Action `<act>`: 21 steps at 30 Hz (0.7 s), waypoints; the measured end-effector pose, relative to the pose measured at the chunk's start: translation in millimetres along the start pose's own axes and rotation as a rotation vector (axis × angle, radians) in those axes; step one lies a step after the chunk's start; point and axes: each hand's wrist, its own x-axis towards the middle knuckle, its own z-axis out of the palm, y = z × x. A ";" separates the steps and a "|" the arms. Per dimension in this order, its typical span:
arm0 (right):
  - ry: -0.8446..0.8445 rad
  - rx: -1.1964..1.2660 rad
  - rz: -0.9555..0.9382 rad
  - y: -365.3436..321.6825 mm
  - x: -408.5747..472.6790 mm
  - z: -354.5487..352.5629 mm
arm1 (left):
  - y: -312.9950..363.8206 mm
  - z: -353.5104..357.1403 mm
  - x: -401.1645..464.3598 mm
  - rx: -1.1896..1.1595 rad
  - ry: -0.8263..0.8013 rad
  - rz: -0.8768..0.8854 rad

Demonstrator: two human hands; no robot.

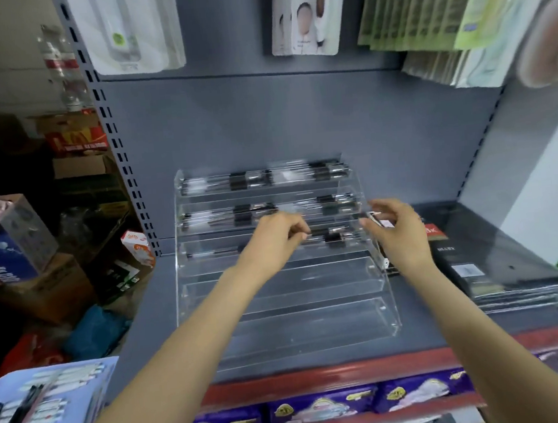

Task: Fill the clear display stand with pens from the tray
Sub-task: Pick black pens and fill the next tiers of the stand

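Left hand (281, 233) pinches a pen (326, 232) flat along the clear display stand (284, 291) third tier; right hand (395, 229), fingers loosely curled, grasping nothing, steadies its far end. The tray (42, 414) waits lower left.

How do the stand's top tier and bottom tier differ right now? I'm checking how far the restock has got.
The top tier holds pens lying lengthwise across its full width; the bottom tier holds none. The top tier sits at the back against the shelf's grey panel; the bottom tier is nearest the shelf's red front edge. Both are clear troughs of the same display stand.
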 end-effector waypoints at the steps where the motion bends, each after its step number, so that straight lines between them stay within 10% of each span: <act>1: 0.001 -0.034 0.008 7.7 2.2 -6.4 | 1.2 6.3 3.4 0.013 -0.018 -0.015; 8: -0.331 0.190 0.158 25.2 3.5 -23.8 | 9.0 19.2 10.8 0.057 -0.139 -0.068; 21: -0.341 0.220 0.116 23.3 -0.7 -20.3 | 24.6 33.6 6.7 0.146 -0.203 -0.067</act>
